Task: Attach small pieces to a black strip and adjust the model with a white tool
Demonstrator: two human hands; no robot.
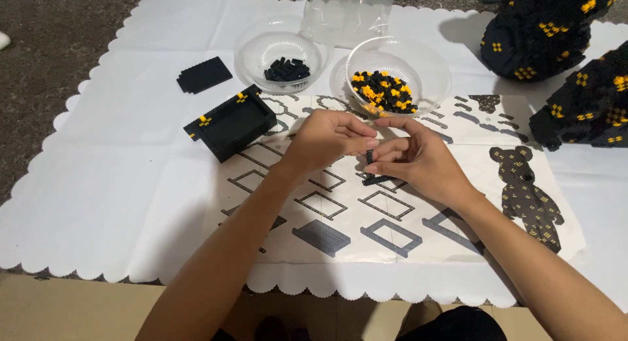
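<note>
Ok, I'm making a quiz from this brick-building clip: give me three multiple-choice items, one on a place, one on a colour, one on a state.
1. Where is the hollow black brick frame?
A. left of the hands
B. inside a bowl
C. on the printed bear

2. What colours are the bricks in the right bowl?
A. red and white
B. black and yellow
C. all black

3. How do the left hand and right hand stand?
A. flat on the sheet
B. far apart
C. together, pinching a small black piece

Answers: 1 A, it sits on the instruction sheet beside the left hand. 2 B, both colours show. 3 C, fingertips meet on it.
</note>
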